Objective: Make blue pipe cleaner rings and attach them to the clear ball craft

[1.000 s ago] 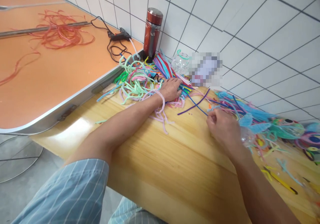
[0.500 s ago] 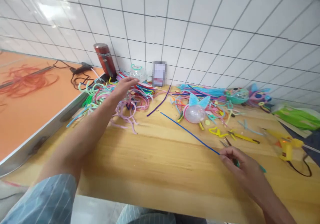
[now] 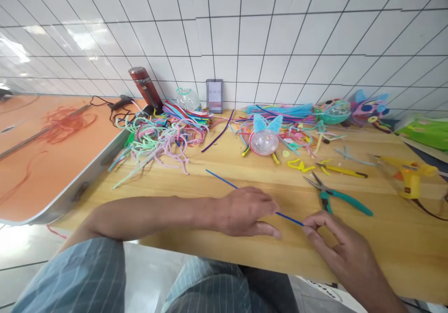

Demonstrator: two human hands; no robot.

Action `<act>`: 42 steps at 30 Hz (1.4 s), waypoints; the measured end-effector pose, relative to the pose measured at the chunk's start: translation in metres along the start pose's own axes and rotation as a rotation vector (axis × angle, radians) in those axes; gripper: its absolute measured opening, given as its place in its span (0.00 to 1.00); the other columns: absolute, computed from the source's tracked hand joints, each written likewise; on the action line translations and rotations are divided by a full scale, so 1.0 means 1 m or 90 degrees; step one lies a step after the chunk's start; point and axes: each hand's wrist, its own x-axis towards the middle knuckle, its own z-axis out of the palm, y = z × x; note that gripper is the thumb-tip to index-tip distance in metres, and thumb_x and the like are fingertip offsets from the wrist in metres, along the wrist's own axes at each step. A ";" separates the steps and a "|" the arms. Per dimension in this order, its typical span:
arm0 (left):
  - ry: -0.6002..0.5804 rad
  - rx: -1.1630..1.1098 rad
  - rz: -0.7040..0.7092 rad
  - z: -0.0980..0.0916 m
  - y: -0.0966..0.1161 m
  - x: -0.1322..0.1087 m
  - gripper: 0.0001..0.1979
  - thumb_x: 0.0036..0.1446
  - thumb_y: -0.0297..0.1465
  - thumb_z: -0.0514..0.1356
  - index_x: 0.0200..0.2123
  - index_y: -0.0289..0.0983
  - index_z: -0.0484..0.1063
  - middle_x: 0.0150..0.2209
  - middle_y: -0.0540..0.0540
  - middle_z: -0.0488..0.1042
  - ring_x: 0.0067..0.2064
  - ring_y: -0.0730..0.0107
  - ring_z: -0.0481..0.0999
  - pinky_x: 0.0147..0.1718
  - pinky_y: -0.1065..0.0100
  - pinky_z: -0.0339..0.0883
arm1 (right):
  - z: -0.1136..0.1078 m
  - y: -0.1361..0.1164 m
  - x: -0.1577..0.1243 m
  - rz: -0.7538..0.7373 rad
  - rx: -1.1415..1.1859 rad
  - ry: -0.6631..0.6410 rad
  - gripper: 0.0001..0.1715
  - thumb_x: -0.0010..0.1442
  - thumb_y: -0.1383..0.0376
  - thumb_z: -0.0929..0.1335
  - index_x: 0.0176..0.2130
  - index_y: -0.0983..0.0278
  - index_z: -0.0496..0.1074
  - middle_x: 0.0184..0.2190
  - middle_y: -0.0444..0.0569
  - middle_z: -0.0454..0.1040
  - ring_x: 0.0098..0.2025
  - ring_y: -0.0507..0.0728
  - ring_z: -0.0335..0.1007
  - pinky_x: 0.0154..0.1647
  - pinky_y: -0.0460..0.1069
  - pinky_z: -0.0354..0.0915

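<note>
A thin blue pipe cleaner slants across the front of the wooden table. Its right end is pinched between the thumb and forefinger of my right hand. My left hand hangs over the middle of it, thumb apart from the fingers and nothing seen gripped; the palm side is hidden. Just beyond my right hand lie teal-handled pliers with open jaws. Farther back stands a clear plastic ball with two light blue ears and yellow-and-black feet. A purple pipe cleaner lies to its left.
Tangled pastel pipe cleaners heap at the left, before a red thermos. A phone leans on the tiled wall. Two decorated balls, a yellow cutter and a yellow glue gun are at the right. An orange-topped surface adjoins the table.
My left hand has come back from the pipe cleaner heap to above the blue pipe cleaner. The right hand keeps its pinch, and the pliers are now more exposed.
</note>
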 end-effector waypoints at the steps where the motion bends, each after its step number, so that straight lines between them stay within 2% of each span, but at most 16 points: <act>1: -0.040 -0.010 -0.015 0.010 0.001 0.004 0.21 0.72 0.47 0.57 0.50 0.35 0.77 0.43 0.40 0.85 0.44 0.60 0.85 0.43 0.64 0.74 | 0.000 0.001 -0.002 -0.005 -0.003 0.000 0.11 0.64 0.60 0.67 0.30 0.56 0.75 0.24 0.40 0.78 0.23 0.52 0.73 0.28 0.45 0.69; 4: -0.091 -0.010 -0.071 0.018 -0.004 0.009 0.19 0.76 0.40 0.51 0.43 0.37 0.79 0.41 0.44 0.85 0.43 0.63 0.85 0.36 0.67 0.70 | -0.004 0.011 -0.012 0.005 -0.021 0.001 0.11 0.64 0.58 0.68 0.30 0.56 0.75 0.24 0.40 0.78 0.24 0.52 0.75 0.25 0.45 0.67; 8: -0.091 -0.003 -0.143 0.013 -0.018 0.005 0.18 0.75 0.37 0.53 0.41 0.36 0.80 0.42 0.43 0.86 0.44 0.62 0.85 0.37 0.68 0.69 | -0.013 0.039 -0.026 0.093 -0.049 -0.007 0.13 0.61 0.54 0.68 0.30 0.56 0.76 0.25 0.42 0.79 0.24 0.54 0.75 0.23 0.47 0.66; 12: -0.050 -0.016 -0.177 0.015 -0.035 -0.006 0.17 0.75 0.35 0.53 0.41 0.36 0.81 0.41 0.44 0.86 0.43 0.63 0.85 0.39 0.69 0.69 | -0.023 0.066 -0.033 0.234 -0.096 -0.024 0.19 0.56 0.47 0.69 0.33 0.58 0.78 0.27 0.44 0.80 0.14 0.51 0.62 0.20 0.50 0.64; 15: -0.033 0.004 -0.177 0.016 -0.042 -0.012 0.17 0.75 0.35 0.53 0.41 0.37 0.81 0.41 0.44 0.86 0.44 0.63 0.85 0.39 0.69 0.69 | -0.031 0.079 -0.027 0.317 -0.149 0.008 0.24 0.54 0.42 0.67 0.33 0.59 0.77 0.29 0.47 0.81 0.13 0.52 0.61 0.22 0.54 0.66; 17: -0.027 0.027 -0.183 0.016 -0.043 -0.013 0.18 0.75 0.36 0.53 0.41 0.38 0.81 0.41 0.44 0.86 0.43 0.63 0.85 0.38 0.69 0.69 | -0.034 0.082 -0.018 0.273 -0.201 0.039 0.26 0.56 0.41 0.65 0.32 0.58 0.76 0.31 0.51 0.82 0.18 0.57 0.68 0.24 0.56 0.68; 19: -0.030 0.047 -0.189 0.016 -0.044 -0.010 0.18 0.75 0.36 0.53 0.40 0.38 0.81 0.40 0.44 0.86 0.43 0.62 0.85 0.36 0.69 0.69 | -0.032 0.077 -0.005 0.148 -0.278 0.085 0.26 0.62 0.42 0.62 0.36 0.59 0.76 0.37 0.58 0.83 0.32 0.67 0.78 0.33 0.61 0.73; 21: -0.034 0.058 -0.190 0.017 -0.046 -0.005 0.18 0.75 0.36 0.53 0.40 0.38 0.81 0.40 0.44 0.86 0.43 0.61 0.86 0.35 0.69 0.69 | -0.021 0.065 0.010 -0.002 -0.337 0.115 0.25 0.67 0.46 0.62 0.44 0.62 0.76 0.47 0.65 0.81 0.49 0.75 0.79 0.48 0.68 0.72; 22: -0.032 0.058 -0.185 0.019 -0.047 -0.003 0.17 0.75 0.36 0.53 0.40 0.38 0.81 0.40 0.44 0.86 0.43 0.61 0.86 0.35 0.69 0.69 | -0.012 0.056 0.017 -0.065 -0.342 0.113 0.24 0.68 0.49 0.63 0.49 0.63 0.74 0.50 0.66 0.81 0.53 0.75 0.78 0.53 0.69 0.71; 24: -0.013 0.052 -0.169 0.024 -0.050 0.001 0.18 0.75 0.36 0.53 0.41 0.38 0.81 0.40 0.44 0.86 0.43 0.61 0.85 0.34 0.69 0.70 | 0.011 0.036 0.031 -0.163 -0.300 0.069 0.19 0.70 0.55 0.65 0.54 0.64 0.72 0.51 0.63 0.81 0.54 0.70 0.78 0.55 0.65 0.72; 26: 0.021 0.041 -0.150 0.030 -0.054 0.001 0.18 0.75 0.36 0.52 0.39 0.37 0.80 0.38 0.43 0.85 0.41 0.62 0.85 0.35 0.69 0.70 | 0.035 0.018 0.043 -0.223 -0.273 -0.010 0.17 0.72 0.59 0.63 0.55 0.63 0.72 0.49 0.59 0.83 0.51 0.66 0.80 0.52 0.60 0.74; 29: 0.074 0.003 -0.134 0.037 -0.062 -0.005 0.19 0.76 0.37 0.51 0.39 0.37 0.80 0.36 0.43 0.84 0.38 0.63 0.84 0.36 0.69 0.71 | 0.056 0.007 0.060 -0.241 -0.222 -0.133 0.15 0.75 0.63 0.61 0.47 0.60 0.76 0.39 0.51 0.85 0.39 0.58 0.83 0.42 0.52 0.74; 31: 0.107 -0.047 -0.128 0.039 -0.068 -0.009 0.21 0.76 0.37 0.49 0.41 0.36 0.80 0.39 0.43 0.85 0.40 0.64 0.84 0.40 0.68 0.72 | 0.056 0.009 0.071 -0.224 -0.205 -0.178 0.18 0.75 0.63 0.61 0.41 0.59 0.78 0.35 0.48 0.85 0.35 0.57 0.82 0.38 0.50 0.72; 34: 0.156 -0.116 -0.129 0.038 -0.078 -0.010 0.21 0.77 0.37 0.49 0.41 0.36 0.80 0.41 0.43 0.85 0.42 0.65 0.84 0.43 0.69 0.72 | 0.045 0.021 0.089 -0.175 -0.190 -0.168 0.19 0.74 0.60 0.62 0.39 0.59 0.80 0.34 0.47 0.85 0.35 0.57 0.82 0.37 0.51 0.71; 37: 0.198 -0.153 -0.148 0.035 -0.085 -0.007 0.20 0.76 0.37 0.51 0.37 0.36 0.79 0.36 0.45 0.83 0.38 0.68 0.82 0.39 0.70 0.69 | 0.035 0.031 0.105 -0.120 -0.147 -0.168 0.18 0.72 0.56 0.64 0.38 0.58 0.81 0.33 0.47 0.85 0.35 0.58 0.82 0.38 0.52 0.73; 42: 0.225 -0.218 -0.172 0.034 -0.090 -0.002 0.20 0.75 0.37 0.53 0.33 0.35 0.76 0.31 0.48 0.79 0.32 0.72 0.77 0.35 0.72 0.64 | 0.038 0.037 0.112 -0.098 -0.092 -0.137 0.14 0.70 0.57 0.67 0.39 0.57 0.81 0.33 0.46 0.84 0.33 0.57 0.80 0.38 0.52 0.73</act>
